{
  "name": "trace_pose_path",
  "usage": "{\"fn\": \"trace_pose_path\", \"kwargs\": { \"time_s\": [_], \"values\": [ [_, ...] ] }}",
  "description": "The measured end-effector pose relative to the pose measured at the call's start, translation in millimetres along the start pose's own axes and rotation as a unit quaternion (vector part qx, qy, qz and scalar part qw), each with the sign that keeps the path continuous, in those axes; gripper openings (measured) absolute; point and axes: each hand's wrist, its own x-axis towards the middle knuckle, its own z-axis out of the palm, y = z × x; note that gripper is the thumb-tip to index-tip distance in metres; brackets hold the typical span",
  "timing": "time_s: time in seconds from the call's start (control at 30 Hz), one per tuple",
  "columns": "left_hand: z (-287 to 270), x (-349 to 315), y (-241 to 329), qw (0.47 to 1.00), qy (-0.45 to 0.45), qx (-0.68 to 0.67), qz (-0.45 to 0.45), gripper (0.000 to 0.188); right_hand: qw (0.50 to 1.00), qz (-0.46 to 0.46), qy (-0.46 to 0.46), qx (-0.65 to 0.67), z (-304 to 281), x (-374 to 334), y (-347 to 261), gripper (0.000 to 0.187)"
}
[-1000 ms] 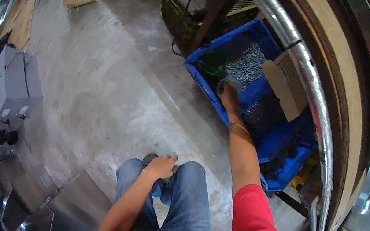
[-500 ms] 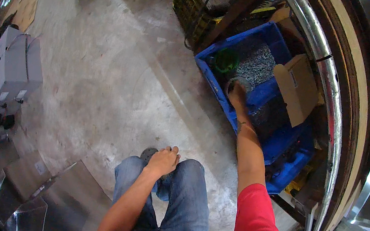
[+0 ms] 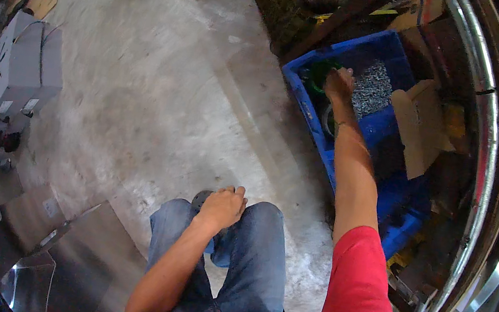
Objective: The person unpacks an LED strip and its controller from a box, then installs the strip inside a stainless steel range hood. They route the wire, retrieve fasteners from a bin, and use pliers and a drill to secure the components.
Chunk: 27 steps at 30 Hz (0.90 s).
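My right hand point(image 3: 340, 84) is over a green round container point(image 3: 319, 75) in the far left part of a blue bin point(image 3: 355, 46). Its fingers are bent together, and whatever they hold is too small or hidden to name. A heap of small silvery metal pieces, like screws, point(image 3: 372, 91) lies right beside that hand. Below my right wrist, partly covered by it, sits a round, pale-rimmed container point(image 3: 329, 121). My left hand point(image 3: 224, 208) hovers between my knees with its fingers curled inward; I cannot see what is inside them.
An open cardboard box point(image 3: 419, 126) leans at the bin's right side. A metal tube point(image 3: 485, 93) curves along the right. Grey metal boxes point(image 3: 25, 70) stand at left, with sheet panels point(image 3: 89, 255) below them. A dark crate point(image 3: 282, 14) is beyond the bin.
My right hand has moved farther away, from the round pale-rimmed container to the green one. My left hand stays between my knees. The whole view has shifted slightly.
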Motion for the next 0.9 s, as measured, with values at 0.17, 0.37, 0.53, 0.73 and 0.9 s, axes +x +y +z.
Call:
{"fn": "trace_pose_path", "kwargs": {
  "time_s": [0.17, 0.37, 0.53, 0.73, 0.9],
  "values": [
    [-7.1, -0.1, 1.9, 1.000, 0.012, 0.006, 0.000, 0.026, 0.989, 0.004, -0.047, -0.140, 15.2, 17.1, 4.2, 0.032],
    [-13.8, -6.1, -2.3, 1.000, 0.004, 0.027, 0.001, 0.026, 0.990, 0.027, 0.103, -0.088, 35.6, 19.3, 19.6, 0.027],
    [-16.6, -7.8, 0.3, 1.000, 0.003, -0.013, 0.020, 0.024, 0.910, 0.028, 0.067, 0.408, -60.1, -35.6, -9.1, 0.039],
    [-27.2, -15.4, 41.3, 0.891, 0.093, -0.444, -0.037, 0.024, 0.536, 0.071, -0.141, 0.830, -161.4, -184.4, -34.8, 0.029],
    [-114.6, -106.0, 146.0, 0.782, 0.131, -0.609, -0.009, 0.043, 0.493, 0.050, -0.179, 0.850, -233.4, -337.1, -30.2, 0.034]
  ]
}}
